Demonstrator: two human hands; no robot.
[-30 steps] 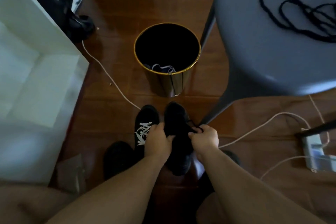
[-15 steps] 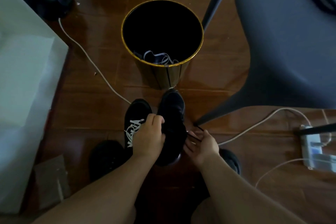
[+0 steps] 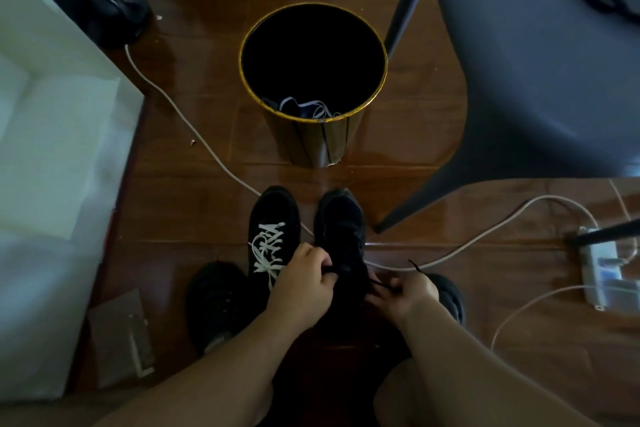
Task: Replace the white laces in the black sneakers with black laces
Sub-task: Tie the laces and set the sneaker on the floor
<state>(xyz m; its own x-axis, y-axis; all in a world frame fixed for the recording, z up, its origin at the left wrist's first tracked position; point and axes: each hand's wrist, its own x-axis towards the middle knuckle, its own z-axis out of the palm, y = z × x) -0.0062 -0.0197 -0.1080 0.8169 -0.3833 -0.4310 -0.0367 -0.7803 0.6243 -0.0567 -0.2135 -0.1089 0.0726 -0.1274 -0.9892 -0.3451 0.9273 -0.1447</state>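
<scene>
Sneakers sit side by side on the wooden floor before the bin [image 3: 313, 121]: the left sneaker [image 3: 273, 215] white-laced, the right sneaker [image 3: 341, 222] between both hands. Left hand [image 3: 304, 282] and right hand [image 3: 403, 293] each pinch its black lace [image 3: 414, 265].

Two black sneakers are standing side by side on the floor: one [image 3: 273, 218] wearing a white lace [image 3: 268, 248], the other [image 3: 341, 222] showing none. Two hands are working at the second sneaker, the left hand [image 3: 304, 282] and the right hand [image 3: 403, 293]. One gold-rimmed bin [image 3: 313, 135] is standing ahead, and one grey chair [image 3: 533, 87] is sitting at right.
</scene>
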